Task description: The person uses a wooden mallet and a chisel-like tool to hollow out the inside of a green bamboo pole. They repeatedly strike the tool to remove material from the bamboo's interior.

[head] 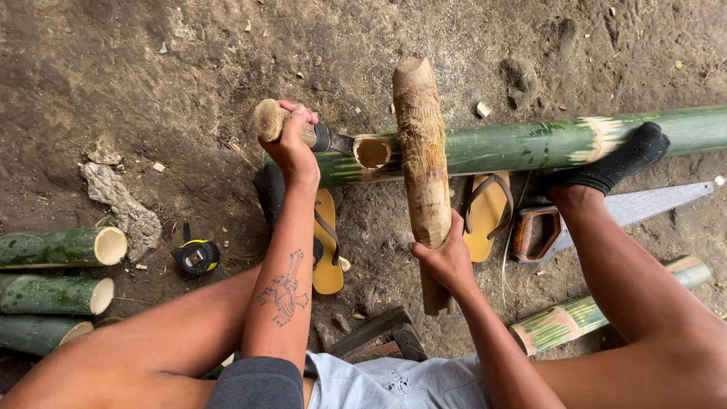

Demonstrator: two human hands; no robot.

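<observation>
2 hands (291,148) (447,261) gripping chisel (322,138), mallet (424,167).

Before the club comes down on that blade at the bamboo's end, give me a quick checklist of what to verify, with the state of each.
1. Blade seated on the cut end of the green bamboo pole: ok, the edge of the chisel meets the hollow end.
2. Left hand grip on the chisel handle: ok, fingers wrapped around it.
3. Right hand grip on the wooden club: ok, held low on the shaft.
4. Pole pinned: ok, the socked foot presses on it.
5. Left fingers out of the strike path: cannot tell, they sit close to the frayed handle top.
6. Handsaw out of the way: ok, it lies beside the pole.
</observation>
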